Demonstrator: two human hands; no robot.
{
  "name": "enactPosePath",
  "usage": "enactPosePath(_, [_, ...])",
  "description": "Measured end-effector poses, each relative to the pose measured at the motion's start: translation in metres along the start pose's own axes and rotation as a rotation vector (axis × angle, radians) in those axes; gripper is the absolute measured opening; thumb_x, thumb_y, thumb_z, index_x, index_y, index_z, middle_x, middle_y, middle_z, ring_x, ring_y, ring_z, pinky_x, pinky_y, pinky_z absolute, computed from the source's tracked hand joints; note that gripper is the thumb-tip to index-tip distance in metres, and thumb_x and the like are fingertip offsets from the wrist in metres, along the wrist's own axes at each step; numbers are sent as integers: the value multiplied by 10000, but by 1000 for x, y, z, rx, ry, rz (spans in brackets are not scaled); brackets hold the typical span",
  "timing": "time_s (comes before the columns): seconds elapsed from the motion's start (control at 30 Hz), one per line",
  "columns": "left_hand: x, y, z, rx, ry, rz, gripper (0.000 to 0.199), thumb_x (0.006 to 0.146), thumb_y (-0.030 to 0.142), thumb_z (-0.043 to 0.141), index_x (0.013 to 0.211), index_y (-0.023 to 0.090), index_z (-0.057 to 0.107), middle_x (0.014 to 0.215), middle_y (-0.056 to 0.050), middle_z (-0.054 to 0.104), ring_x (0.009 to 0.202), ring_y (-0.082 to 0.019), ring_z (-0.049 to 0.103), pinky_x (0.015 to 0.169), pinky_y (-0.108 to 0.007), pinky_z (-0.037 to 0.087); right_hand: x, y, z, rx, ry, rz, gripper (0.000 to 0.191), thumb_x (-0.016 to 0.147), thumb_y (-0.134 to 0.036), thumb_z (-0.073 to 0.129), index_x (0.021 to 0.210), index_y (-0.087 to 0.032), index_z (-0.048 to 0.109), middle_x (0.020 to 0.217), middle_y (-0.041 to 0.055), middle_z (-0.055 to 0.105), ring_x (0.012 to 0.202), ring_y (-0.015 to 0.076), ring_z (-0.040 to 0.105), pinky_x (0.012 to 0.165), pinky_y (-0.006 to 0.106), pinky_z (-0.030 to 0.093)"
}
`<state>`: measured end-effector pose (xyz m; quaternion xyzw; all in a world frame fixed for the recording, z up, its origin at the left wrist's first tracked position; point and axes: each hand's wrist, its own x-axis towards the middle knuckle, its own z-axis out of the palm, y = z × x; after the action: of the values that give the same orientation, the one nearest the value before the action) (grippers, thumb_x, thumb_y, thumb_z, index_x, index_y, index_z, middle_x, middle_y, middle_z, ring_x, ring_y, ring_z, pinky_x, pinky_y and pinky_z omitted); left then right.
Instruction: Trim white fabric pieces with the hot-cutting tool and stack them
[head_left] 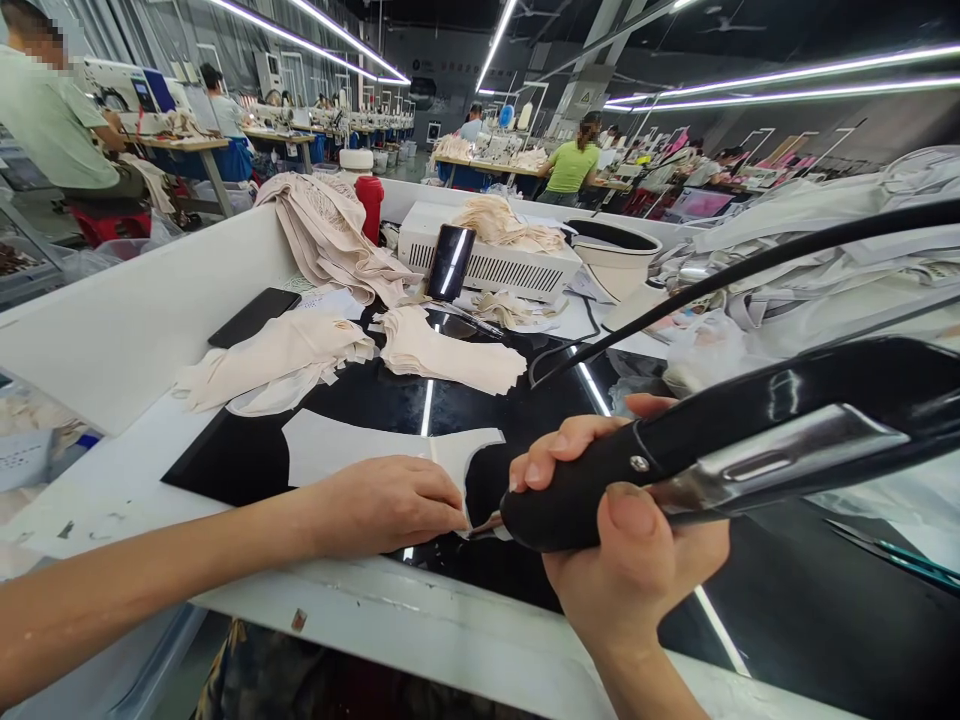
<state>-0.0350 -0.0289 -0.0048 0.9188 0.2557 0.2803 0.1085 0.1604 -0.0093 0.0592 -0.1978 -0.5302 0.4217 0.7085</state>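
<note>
My right hand [630, 540] is wrapped round a black handheld tool [720, 440] with a metal lever and a cable. Its narrow metal tip meets the edge of a pale fabric piece [360, 450] that lies on a glossy black surface [517, 590]. Pressed on the near right part of this piece, my left hand [397, 505] has its fingers together, with the fingertips at the fabric's edge beside the tool tip. Beyond the hands lie a stack of cut beige pieces [450, 355] and a looser pile of beige fabric [277, 355].
Behind stand a phone [450, 262], a white vented box [487, 255], a red bottle [370, 208] and a white bin [615, 260]. Teal-handled scissors [900, 560] lie at the right. A black cable arches over the right side. People sit at sewing tables farther back.
</note>
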Motion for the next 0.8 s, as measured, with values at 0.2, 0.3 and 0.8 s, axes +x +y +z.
enactPosePath(0.2, [-2,1,1,-2,-20,-17,217,1167,166,557,1161,177,774,1155,-109,816,1116,-223,767,1035,-309,586,1,0,0,-1,13,2,472,851,-448,946,1207,-278,686,818,-38,698,540,177,683,471,333,597])
enactPosePath(0.3, [-1,1,1,-2,-15,-8,242,1177,169,528,1151,167,769,1153,-113,814,1104,-218,766,1032,-305,590,1,0,1,-11,4,2,471,866,-452,932,1216,-277,669,823,-44,680,550,171,685,475,323,600])
enactPosePath(0.8, [-2,1,2,-23,12,-2,200,1154,136,564,1145,172,760,1134,-110,816,1108,-221,767,1030,-311,594,2,3,3,-37,56,-4,479,858,-467,916,1218,-286,657,818,-54,680,539,163,675,479,318,601])
